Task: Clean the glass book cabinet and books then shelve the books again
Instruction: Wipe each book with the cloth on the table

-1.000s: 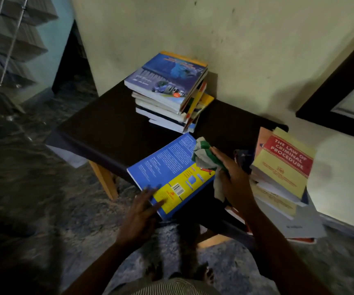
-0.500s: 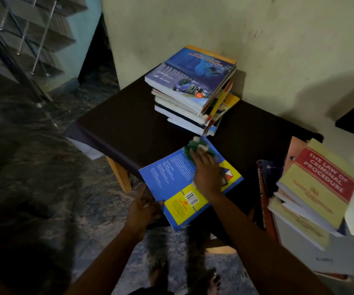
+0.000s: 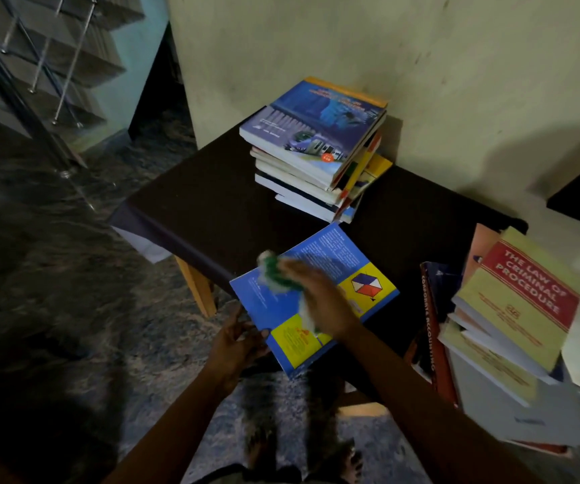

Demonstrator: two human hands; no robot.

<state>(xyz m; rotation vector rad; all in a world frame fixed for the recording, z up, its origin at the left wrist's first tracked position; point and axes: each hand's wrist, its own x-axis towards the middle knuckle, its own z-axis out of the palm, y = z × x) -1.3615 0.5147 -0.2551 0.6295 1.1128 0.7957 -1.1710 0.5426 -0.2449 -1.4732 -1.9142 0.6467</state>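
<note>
Right hand (image 3: 320,302) holds cloth (image 3: 273,275) atop blue book (image 3: 330,255)

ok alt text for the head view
A right hand presses a green and white cloth on a blue and yellow book overhanging a dark table, while the left hand holds its near corner. A book stack sits behind it, a second stack at right.

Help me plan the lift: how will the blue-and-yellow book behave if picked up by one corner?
The book looks a thin paperback, so it would probably sag. Its near end overhangs the table by the left hand, so it might tip if released. Its cover looks glossy and could slide under the cloth in the right hand.
</note>
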